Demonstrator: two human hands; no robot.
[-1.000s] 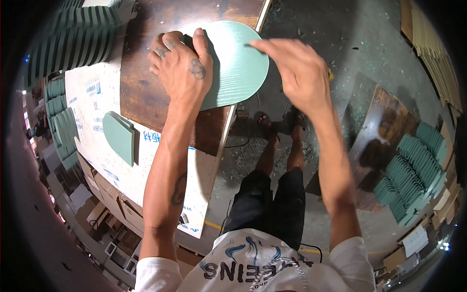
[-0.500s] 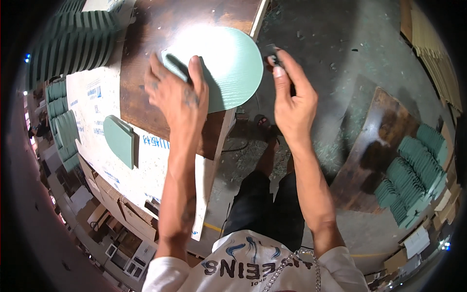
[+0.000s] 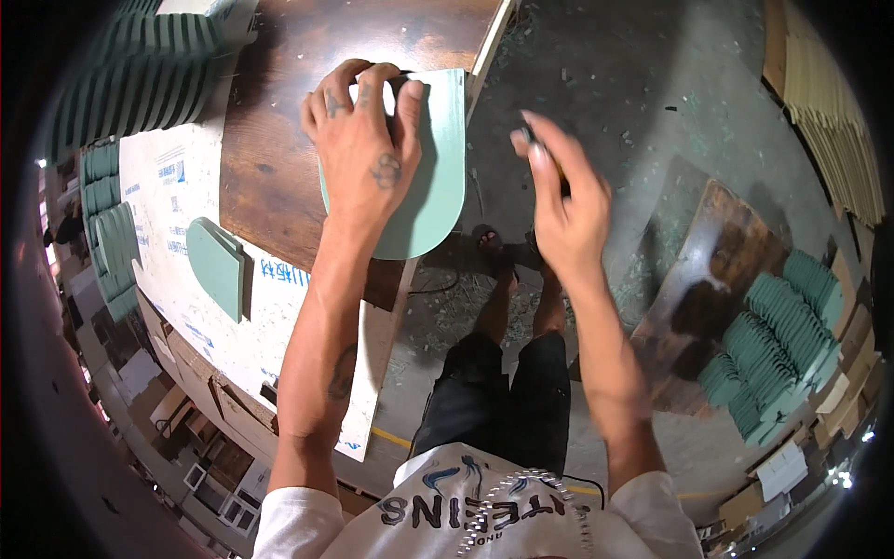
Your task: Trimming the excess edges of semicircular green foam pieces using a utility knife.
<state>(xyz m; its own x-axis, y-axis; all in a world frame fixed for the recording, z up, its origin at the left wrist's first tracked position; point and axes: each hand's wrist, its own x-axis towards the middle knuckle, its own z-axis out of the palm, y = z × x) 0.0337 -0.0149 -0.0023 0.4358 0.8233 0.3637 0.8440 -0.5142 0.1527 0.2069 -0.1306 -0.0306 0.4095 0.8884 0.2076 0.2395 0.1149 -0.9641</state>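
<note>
left hand [image 3: 368, 168], fingers spread, rests on a rounded green panel [image 3: 433, 210] overhanging the counter's [image 3: 270, 112] right edge, seemingly to steady it; the hand hides much of the panel. right hand [image 3: 570, 210], out past that edge, pinches a small dark object [image 3: 528, 136], too blurred to identify. smaller green pieces [image 3: 214, 270] lie toward the counter's left edge; green stacks [image 3: 140, 79] stand near its far-left corner.
</note>
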